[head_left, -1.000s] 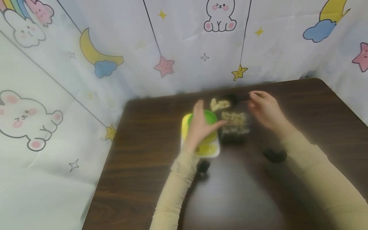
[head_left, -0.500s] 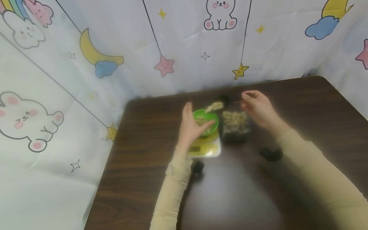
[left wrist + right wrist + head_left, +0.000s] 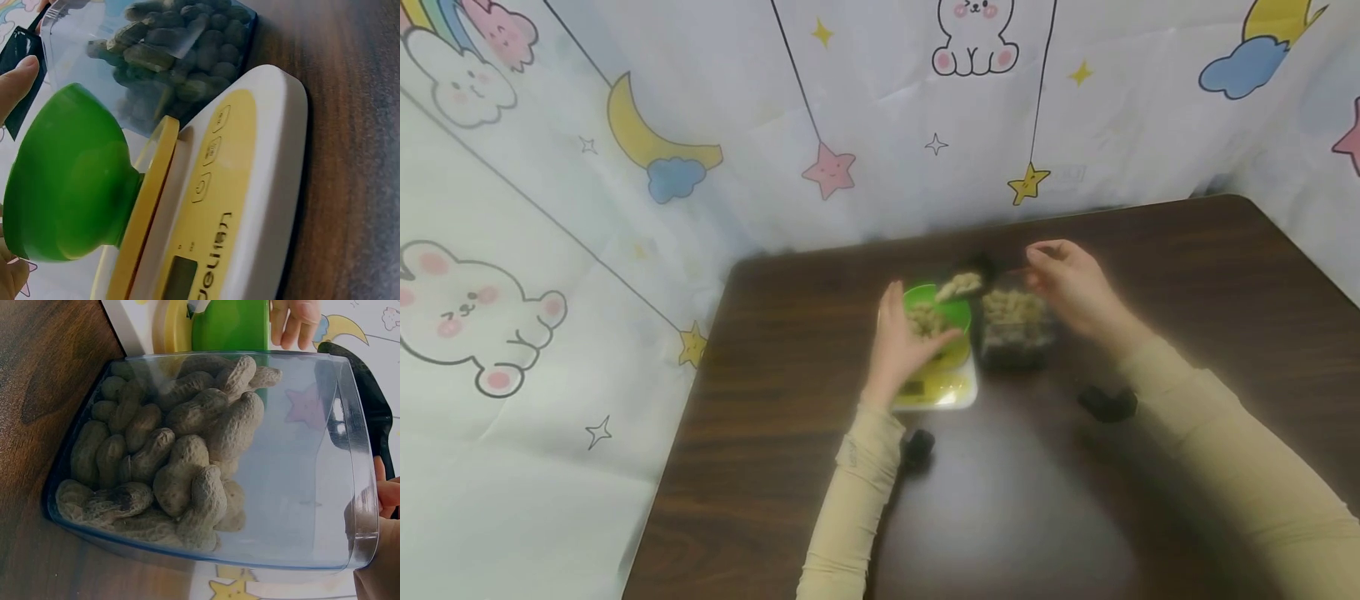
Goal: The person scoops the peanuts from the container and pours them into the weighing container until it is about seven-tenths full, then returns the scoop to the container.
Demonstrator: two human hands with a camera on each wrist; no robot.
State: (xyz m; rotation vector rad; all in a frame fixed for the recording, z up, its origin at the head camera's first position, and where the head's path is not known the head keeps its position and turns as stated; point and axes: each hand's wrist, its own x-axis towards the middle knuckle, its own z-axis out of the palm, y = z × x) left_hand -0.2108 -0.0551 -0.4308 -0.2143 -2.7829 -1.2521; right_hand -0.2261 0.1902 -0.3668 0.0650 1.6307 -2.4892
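A green bowl (image 3: 75, 181) stands on a yellow and white kitchen scale (image 3: 237, 162), with peanuts (image 3: 922, 320) inside it. My left hand (image 3: 901, 346) is at the bowl's near left side, fingers fairly straight and thumb spread along the rim. My right hand (image 3: 1072, 283) grips the thin handle of a black scoop (image 3: 983, 268). The scoop carries peanuts (image 3: 961, 286) and its front lip hangs over the bowl's far right rim. In the right wrist view, part of the scoop shows behind the clear box (image 3: 1017, 342), which holds many more peanuts (image 3: 187, 462).
The clear box stands on the dark wooden table (image 3: 760, 433), just right of the scale. Black wrist devices sit at my left wrist (image 3: 917, 450) and right wrist (image 3: 1107, 403). A patterned white curtain (image 3: 880, 100) hangs behind the table.
My right hand has moved left, bringing the loaded scoop from beyond the box to the bowl. My left hand has shifted left, uncovering the bowl. More peanuts now show in the bowl.
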